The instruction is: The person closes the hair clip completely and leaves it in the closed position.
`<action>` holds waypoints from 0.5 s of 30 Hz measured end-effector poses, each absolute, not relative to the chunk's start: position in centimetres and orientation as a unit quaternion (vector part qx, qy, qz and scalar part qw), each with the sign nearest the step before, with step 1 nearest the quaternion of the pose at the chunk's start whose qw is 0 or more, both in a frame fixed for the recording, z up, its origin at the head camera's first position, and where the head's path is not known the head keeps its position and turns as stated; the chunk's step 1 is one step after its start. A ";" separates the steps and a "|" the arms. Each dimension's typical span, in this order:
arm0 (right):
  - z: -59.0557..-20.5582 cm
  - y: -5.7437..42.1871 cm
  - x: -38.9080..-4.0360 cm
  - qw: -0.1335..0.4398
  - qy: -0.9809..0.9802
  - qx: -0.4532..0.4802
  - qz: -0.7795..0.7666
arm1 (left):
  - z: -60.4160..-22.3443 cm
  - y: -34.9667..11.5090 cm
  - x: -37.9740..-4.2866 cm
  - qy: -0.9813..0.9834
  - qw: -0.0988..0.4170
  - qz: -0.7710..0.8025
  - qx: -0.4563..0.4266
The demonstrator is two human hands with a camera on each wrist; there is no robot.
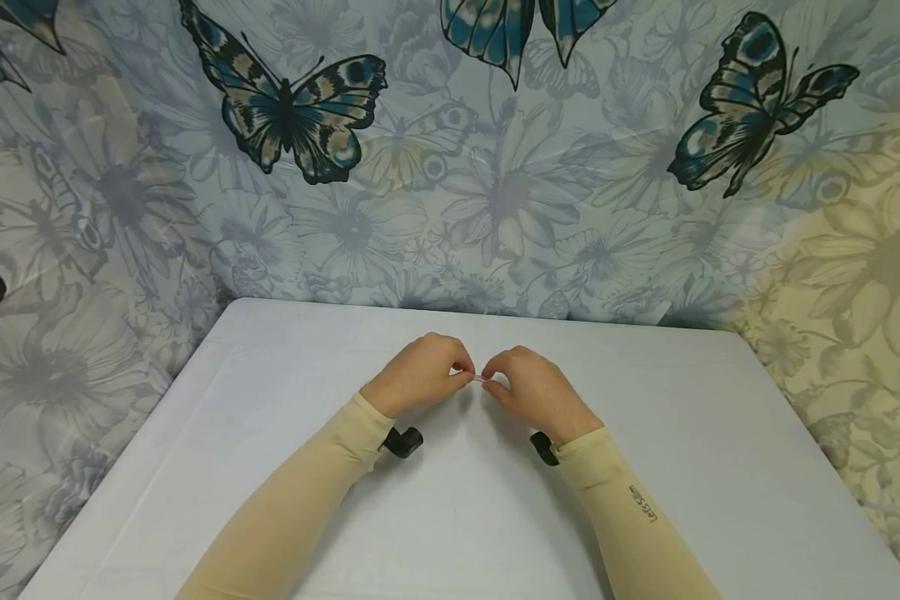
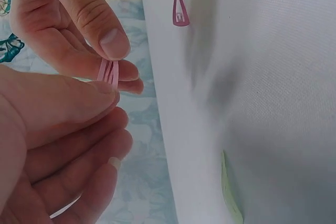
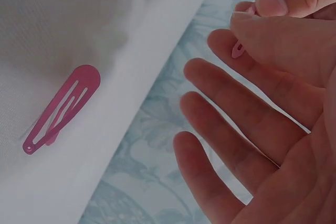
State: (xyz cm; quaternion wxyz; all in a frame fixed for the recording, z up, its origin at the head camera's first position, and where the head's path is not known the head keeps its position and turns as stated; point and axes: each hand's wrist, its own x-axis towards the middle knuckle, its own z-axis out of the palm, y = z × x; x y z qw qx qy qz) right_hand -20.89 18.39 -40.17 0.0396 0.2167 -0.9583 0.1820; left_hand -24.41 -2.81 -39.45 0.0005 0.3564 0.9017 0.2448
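Pink hair clip (image 2: 107, 72): held in the air over the white counter (image 1: 450, 517), between both hands; its slim bars show in the gap between the two thumbs, and in the right-wrist view its narrow tip, pierced by a small hole, sticks out under the right thumb.
Left hand (image 1: 420, 377): narrow pinch, thumb and forefinger gripping one end of the clip; its other fingers bend loosely toward the palm.
Right hand (image 1: 536, 387): narrow pinch on the opposite end, thumb against forefinger; its remaining three fingers stretch out, spread apart.
Hands to each other: fingertips close together, meeting at the clip.
Dark pink clip, left-wrist view (image 2: 185, 11): on the counter near its edge, apart from the hands.
Dark pink clip, right-wrist view (image 3: 76, 107): on the counter, wide rounded end up in the view; whether it is the same one as in the left-wrist view, I cannot tell.
Pale green piece (image 2: 229, 190): slender and slightly curved, also on the counter; too narrow in the view to identify.
Sleeves (image 1: 292, 508): pale yellow, down to both wrists, dark lettering on the right one.
Black wrist pieces (image 1: 403, 442): one at the inner side of each wrist.
Wall (image 1: 510, 225): grey-blue flower print with large teal-and-black butterflies (image 1: 288, 117), yellowish at right.
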 end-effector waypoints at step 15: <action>-40.1 18.2 -20.9 0.056 -0.956 0.228 0.177 | -39.3 -2.9 -24.5 0.905 0.010 0.239 0.350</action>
